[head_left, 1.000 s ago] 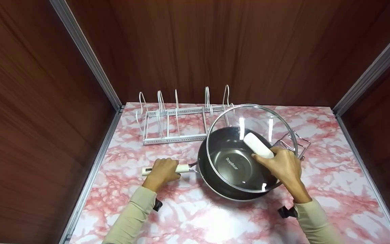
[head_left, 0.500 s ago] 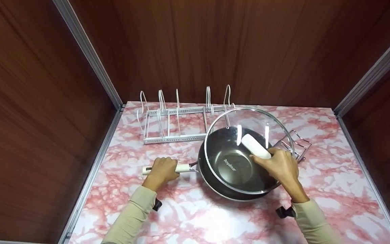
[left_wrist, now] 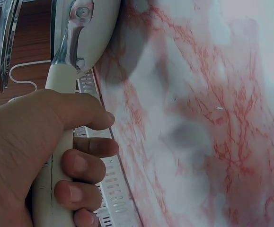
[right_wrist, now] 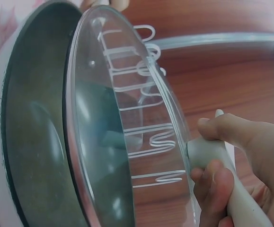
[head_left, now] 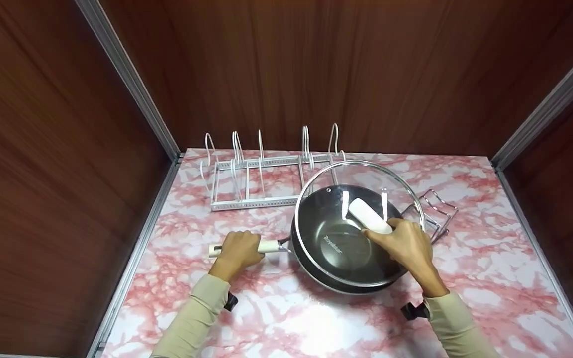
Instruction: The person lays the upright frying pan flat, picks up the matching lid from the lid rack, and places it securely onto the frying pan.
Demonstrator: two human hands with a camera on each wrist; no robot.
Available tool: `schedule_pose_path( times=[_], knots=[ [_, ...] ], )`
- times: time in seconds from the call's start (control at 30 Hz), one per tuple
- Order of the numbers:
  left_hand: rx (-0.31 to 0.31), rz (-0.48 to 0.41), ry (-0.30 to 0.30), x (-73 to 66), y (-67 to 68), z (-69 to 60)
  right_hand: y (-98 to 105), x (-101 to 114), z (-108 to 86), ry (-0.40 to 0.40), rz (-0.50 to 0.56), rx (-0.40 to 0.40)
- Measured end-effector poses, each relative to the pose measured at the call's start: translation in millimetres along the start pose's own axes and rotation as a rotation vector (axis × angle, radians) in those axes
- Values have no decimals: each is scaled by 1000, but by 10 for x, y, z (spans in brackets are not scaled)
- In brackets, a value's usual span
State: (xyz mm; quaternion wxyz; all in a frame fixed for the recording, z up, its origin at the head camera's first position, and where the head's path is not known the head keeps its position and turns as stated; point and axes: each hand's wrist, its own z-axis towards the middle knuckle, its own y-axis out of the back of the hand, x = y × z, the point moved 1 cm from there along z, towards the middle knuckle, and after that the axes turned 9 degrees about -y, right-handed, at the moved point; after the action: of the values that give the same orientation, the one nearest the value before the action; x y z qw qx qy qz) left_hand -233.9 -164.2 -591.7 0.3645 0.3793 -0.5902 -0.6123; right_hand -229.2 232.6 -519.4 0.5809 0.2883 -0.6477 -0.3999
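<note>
My left hand (head_left: 239, 248) grips the cream handle (head_left: 269, 246) of a deep dark frying pan (head_left: 316, 278), fingers wrapped round it in the left wrist view. The pan stands on the marbled table, its inside marked "Royalstar". My right hand (head_left: 408, 246) holds a glass lid (head_left: 361, 174) by its white knob handle (head_left: 368, 216), thumb and fingers curled round it. The lid is above the pan, set towards the back. In the right wrist view a gap shows between the lid's rim (right_wrist: 73, 118) and the pan's rim (right_wrist: 5, 118).
Behind and left of the pan stands a white wire rack (head_left: 256, 204) with upright loops. A small chrome wire rack (head_left: 450, 216) lies to the right, partly behind the lid and right hand. Dark wood panels (head_left: 286, 74) enclose the back and sides of the table (head_left: 286, 328).
My right hand has moved slightly left with the lid, whose far edge is lower in view and more over the pan. The left hand and the pan have stayed in place.
</note>
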Motion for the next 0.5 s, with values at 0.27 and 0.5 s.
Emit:
schedule_pose_path(
  times=[0.27, 0.5],
  knots=[
    [7, 17, 2, 3, -16, 13, -39, 12, -12, -29, 10, 45],
    [18, 7, 11, 1, -11, 22, -84, 22, -28, -21, 37, 62]
  ],
)
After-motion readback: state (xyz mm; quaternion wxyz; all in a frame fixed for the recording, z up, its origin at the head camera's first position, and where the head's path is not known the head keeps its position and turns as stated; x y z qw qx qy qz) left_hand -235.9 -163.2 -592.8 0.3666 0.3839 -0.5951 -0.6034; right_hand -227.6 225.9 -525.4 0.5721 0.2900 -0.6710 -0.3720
